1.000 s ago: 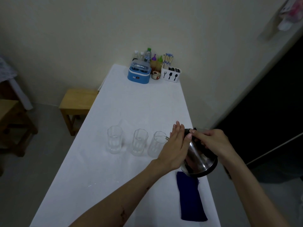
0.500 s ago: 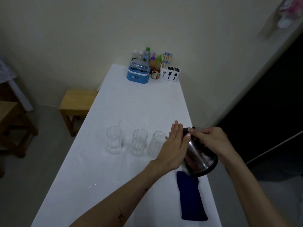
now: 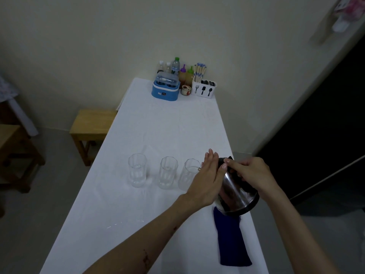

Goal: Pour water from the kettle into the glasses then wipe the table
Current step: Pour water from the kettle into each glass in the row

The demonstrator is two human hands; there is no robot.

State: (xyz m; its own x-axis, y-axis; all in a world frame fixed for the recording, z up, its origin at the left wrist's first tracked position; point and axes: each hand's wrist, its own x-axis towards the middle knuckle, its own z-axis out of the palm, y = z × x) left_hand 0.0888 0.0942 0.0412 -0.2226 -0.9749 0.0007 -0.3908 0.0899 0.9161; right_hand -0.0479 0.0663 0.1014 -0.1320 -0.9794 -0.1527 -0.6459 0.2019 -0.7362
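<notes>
Three clear glasses stand in a row on the white table (image 3: 167,123): the left glass (image 3: 137,170), the middle glass (image 3: 168,172) and the right glass (image 3: 188,174). A steel kettle (image 3: 236,196) is tilted leftward, its top toward the right glass. My right hand (image 3: 250,173) grips the kettle's black handle near the lid. My left hand (image 3: 207,178) lies flat, fingers straight, against the kettle's left side and hides the spout. A dark blue cloth (image 3: 231,240) lies on the table below the kettle.
At the table's far end stand a blue container (image 3: 166,89), several bottles (image 3: 177,68), a small jar (image 3: 186,89) and a white cutlery holder (image 3: 204,89). A wooden stool (image 3: 90,125) stands left of the table. The table's right edge runs close beside the kettle.
The kettle has tipped slightly more toward the right glass. Both hands stay on it and have barely shifted.
</notes>
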